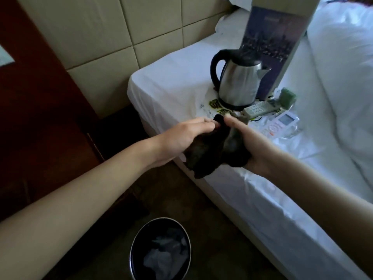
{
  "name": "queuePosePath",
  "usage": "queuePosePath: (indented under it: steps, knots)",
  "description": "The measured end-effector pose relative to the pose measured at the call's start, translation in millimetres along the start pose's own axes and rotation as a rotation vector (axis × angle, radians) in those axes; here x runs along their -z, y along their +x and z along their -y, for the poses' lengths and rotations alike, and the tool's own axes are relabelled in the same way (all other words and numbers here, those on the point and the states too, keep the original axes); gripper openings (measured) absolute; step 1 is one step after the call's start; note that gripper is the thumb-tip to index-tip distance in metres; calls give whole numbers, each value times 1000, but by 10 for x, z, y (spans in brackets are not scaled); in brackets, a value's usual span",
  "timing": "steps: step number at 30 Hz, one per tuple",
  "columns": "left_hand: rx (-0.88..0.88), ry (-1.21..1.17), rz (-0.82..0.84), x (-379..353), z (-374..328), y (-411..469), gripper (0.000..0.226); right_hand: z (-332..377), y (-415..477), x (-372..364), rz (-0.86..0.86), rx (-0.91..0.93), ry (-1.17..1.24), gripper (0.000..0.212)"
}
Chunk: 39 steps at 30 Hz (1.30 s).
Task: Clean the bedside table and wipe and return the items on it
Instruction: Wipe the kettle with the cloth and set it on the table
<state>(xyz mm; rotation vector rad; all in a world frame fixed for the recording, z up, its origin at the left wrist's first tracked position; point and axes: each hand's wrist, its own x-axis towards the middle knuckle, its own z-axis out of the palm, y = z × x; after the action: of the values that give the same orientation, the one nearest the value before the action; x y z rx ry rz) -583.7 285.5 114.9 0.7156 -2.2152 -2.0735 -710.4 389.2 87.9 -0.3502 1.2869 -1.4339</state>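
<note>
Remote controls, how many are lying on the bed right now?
2. A grey remote lies just right of the kettle, by its base. A white remote with a screen lies nearer the bed edge, below the grey one. Others could be hidden behind the kettle or box.

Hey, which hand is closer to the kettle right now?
Right. The right hand holds the dark cloth just below the kettle, its thumb tip near the kettle's base. The left hand pinches the cloth too, further to the kettle's lower left.
</note>
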Motion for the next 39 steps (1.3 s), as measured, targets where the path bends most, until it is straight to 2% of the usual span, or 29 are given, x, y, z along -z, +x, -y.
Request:
queuePosePath:
  steps: [2,5,8,10,11,13,15,17,19,23,27,30,34,39]
  knots:
    - [10,52,20,126,-277,159,28,222,81,68,-149,63,35,40]
    - [14,244,-61,300,-559,554,22,611,204,346,-320,187,-27,16]
    - [7,359,-163,446,-709,1115,14,923,448,707,-364,269,-228,15]
    - [-73,513,-195,568,-725,1558,8,1090,676,926,-365,349,-421,18]
    - [-119,625,-186,646,-713,1784,15,1168,803,1028,-350,395,-504,21]
    - [-189,872,-105,839,-676,2213,52,1307,1040,1193,-288,492,-599,26]
    - [-229,1010,-51,1021,-660,2576,80,1424,1248,1322,-188,589,-631,31]
    - [-229,982,-56,1176,-654,2894,93,1516,1412,1438,-87,648,-703,33]
    - [-192,909,-51,1282,-662,3184,92,1591,1540,1540,-20,674,-767,32]
    - [-64,846,27,1374,-738,3639,61,1766,1709,1679,-22,723,-850,35]
    - [3,955,75,1377,-785,3886,36,1890,1814,1745,-49,726,-801,35]
    - [-24,792,115,1332,-760,3834,30,1963,1816,1732,-25,721,-766,32]
    - [-27,549,80,1339,-822,3509,42,2168,1713,1620,-53,799,-772,29]
    - [-61,419,-67,1404,-1107,2716,59,2433,1528,1340,-115,912,-725,38]
